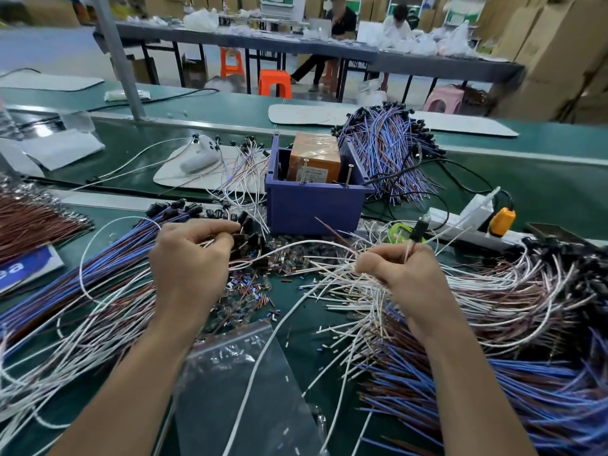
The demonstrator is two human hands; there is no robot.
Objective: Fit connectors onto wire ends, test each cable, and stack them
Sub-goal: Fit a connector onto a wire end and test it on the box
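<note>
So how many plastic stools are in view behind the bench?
3: one orange stool under the far table, a second orange stool nearer, and a pink stool to the right. Others may be hidden.

White wire (408,250) with a black connector (418,229) stands upright above the right-hand pinch; loose connectors (286,258) lie scattered between both grips.

Single head-worn wide-angle view, looking forward and down, close over the green bench (329,113) (far tables visible up top).
</note>
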